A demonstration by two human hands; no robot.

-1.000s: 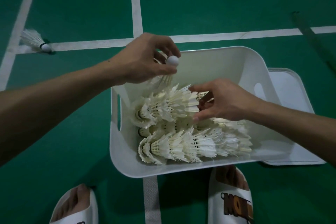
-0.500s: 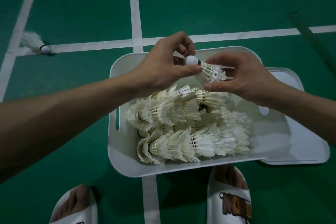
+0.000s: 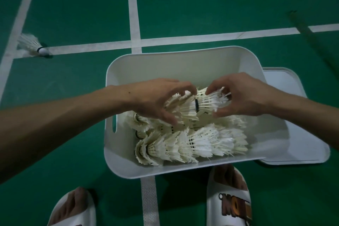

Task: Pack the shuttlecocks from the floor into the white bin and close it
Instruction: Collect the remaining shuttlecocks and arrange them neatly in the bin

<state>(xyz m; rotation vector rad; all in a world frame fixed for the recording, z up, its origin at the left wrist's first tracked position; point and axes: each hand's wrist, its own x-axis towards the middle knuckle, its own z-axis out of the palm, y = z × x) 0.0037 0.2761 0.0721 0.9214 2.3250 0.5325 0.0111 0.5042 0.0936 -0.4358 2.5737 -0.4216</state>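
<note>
Green court floor (image 3: 183, 5), head view; bin (image 3: 183, 55) at feet, lid (image 3: 293, 115) off beside it; left hand (image 3: 156, 101) curls round stacked row (image 3: 176, 110) inside bin; right hand (image 3: 244, 95) pinches shuttlecock (image 3: 209, 102) by skirt, against row; feathers light, brittle, so cork end looks safer hold; stray shuttlecock (image 3: 31, 45) lies far left.

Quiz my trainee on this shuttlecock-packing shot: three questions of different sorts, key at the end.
1. True or false: the lid is already on the white bin.
2. Where does the loose shuttlecock lie?
A) on the court lines, left of the bin
B) on the lid
C) between the slippers
3. Fill in: the ___ hand pinches the feather end of the black-banded shuttlecock.

Key:
1. False. The lid lies on the floor to the right of the bin.
2. A.
3. Right. The right hand pinches it, while the left hand grips the upper row.
</note>
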